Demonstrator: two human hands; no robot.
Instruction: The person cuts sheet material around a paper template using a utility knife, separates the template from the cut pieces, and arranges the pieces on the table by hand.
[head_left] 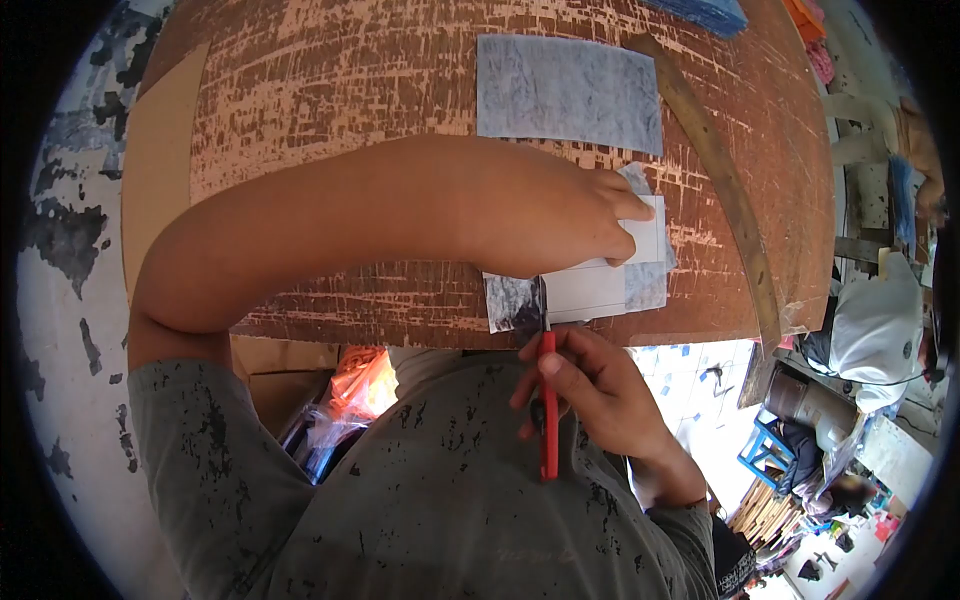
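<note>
My left hand [598, 215] presses down on a white card [585, 290] with ruled lines, its fingers bent over the card. Beneath the card lies a mottled grey sheet [647, 287], its edges showing on both sides. My right hand [600, 385] is closed round a red cutter knife [549, 405] at the table's near edge. Its narrow blade points away from me along the card's left side, and the tip is partly hidden near my left wrist. Farther back, another grey rectangular sheet [568, 92] lies flat.
The worn brown table [350, 80] has scratched, peeling paint. A long curved wooden strip [718, 160] lies to the right. Blue material [705, 12] is at the far edge, cardboard [160, 165] at the left. A blue stool [768, 450] and another person [880, 320] are at the right.
</note>
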